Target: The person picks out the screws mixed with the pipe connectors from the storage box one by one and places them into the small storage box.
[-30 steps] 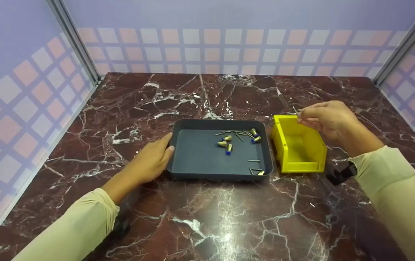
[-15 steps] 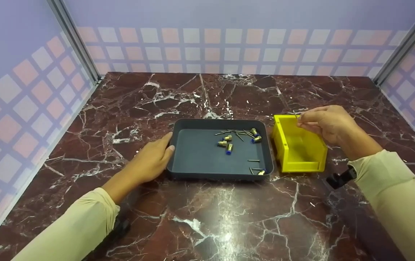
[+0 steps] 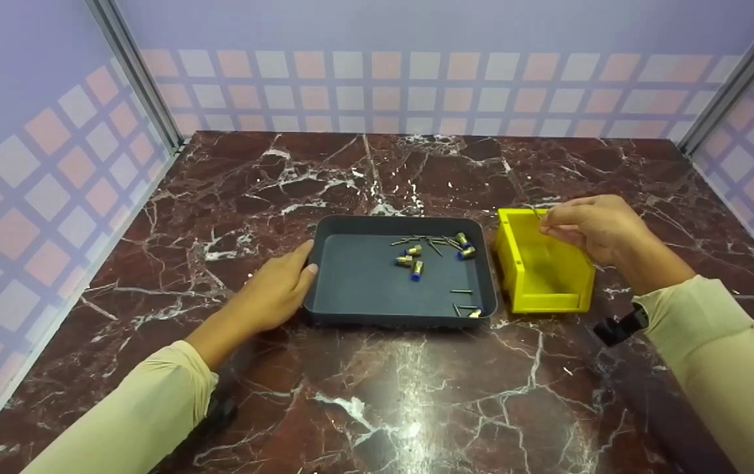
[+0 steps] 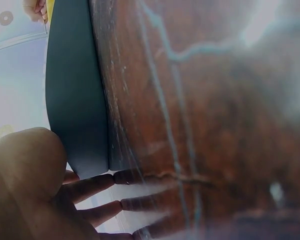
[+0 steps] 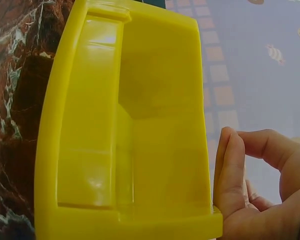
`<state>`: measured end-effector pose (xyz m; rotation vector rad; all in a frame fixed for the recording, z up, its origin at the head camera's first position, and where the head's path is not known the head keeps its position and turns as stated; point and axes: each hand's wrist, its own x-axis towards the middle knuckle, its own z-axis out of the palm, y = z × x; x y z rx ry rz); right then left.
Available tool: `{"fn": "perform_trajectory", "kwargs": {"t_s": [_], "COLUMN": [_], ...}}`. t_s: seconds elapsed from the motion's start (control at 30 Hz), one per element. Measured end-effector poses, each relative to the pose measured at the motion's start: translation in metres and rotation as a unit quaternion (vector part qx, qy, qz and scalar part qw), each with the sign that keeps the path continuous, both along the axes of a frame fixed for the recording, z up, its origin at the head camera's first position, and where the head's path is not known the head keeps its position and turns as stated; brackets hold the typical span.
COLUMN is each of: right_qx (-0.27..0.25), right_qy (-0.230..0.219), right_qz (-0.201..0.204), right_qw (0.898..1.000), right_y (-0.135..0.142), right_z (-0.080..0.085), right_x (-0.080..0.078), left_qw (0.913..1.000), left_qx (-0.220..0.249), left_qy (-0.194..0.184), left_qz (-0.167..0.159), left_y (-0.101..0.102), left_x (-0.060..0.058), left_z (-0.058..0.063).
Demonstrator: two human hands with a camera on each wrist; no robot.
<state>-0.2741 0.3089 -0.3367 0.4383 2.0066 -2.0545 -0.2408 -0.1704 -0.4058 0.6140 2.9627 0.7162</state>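
My left hand (image 3: 275,289) rests against the left wall of a dark grey tray (image 3: 357,309), thumb at the rim, fingers extended; the left wrist view shows fingertips (image 4: 92,187) down by the tray's base. Inside the tray lie several thin metal screws (image 3: 461,291) and several brass fittings (image 3: 417,270) with blue collars. Over the back of a yellow bin (image 3: 551,303), my right hand (image 3: 597,227) pinches a thin screw (image 3: 537,211) between thumb and fingertips. In the right wrist view the pinched fingers (image 5: 233,155) are beside the bin's rim and hide the screw.
The bin stands just right of the tray, its low lip facing me. Both sit on a dark red marble-patterned table (image 3: 351,395). Patterned panels (image 3: 383,72) enclose the back and sides. A black wrist device (image 3: 620,326) hangs under the right cuff.
My right hand has lowered slightly with the screw, which now overlaps the bin's back rim in the head view. The left hand and the tray have stayed put.
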Motion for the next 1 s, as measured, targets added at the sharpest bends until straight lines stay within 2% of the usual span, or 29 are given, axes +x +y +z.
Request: {"fn": "perform_trajectory", "kwargs": {"t_s": [0.27, 0.6, 1.0], "right_qx": [-0.008, -0.001, -0.026], "right_qy": [-0.006, -0.009, 0.000], "right_qz": [0.005, 0.002, 0.006], "right_qw": [1.000, 1.000, 1.000], "right_y": [0.0012, 0.0015, -0.0042], "right_z": [0.0003, 0.0037, 0.0062], "right_x": [0.0002, 0.0025, 0.0052], "left_qw": [1.0000, 1.0000, 1.0000], "left_qx": [0.000, 0.001, -0.001], "left_qy": [-0.005, 0.003, 0.004], "left_qz": [-0.007, 0.000, 0.002], "left_y": [0.0001, 0.0010, 0.0003], "left_x": [0.0008, 0.0006, 0.0002], "left_z": [0.0011, 0.0009, -0.0005]}}
